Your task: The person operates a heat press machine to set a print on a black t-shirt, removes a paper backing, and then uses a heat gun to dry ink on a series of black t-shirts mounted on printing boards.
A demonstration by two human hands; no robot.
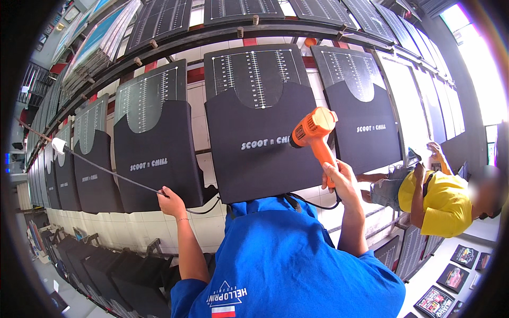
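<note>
An orange heat gun (316,132) is gripped by its handle in my right hand (342,183). Its dark nozzle points left, over the white lettering of a black T-shirt (249,169) stretched on the printing board in front of me. My left hand (172,203) is closed around a dark power cord (114,172), holding it out to the left. The cord carries a white fitting (59,144) farther along. More of the cord loops below the heat gun's handle. The board's top (254,69), with white ruler marks, shows above the shirt's neckline.
Black shirts lie on neighbouring boards, one at left (148,169) and one at right (371,132). Behind them runs a dark rail (297,26) with another row of boards. A person in a yellow shirt (440,204) works at a screen frame (405,106) on the right.
</note>
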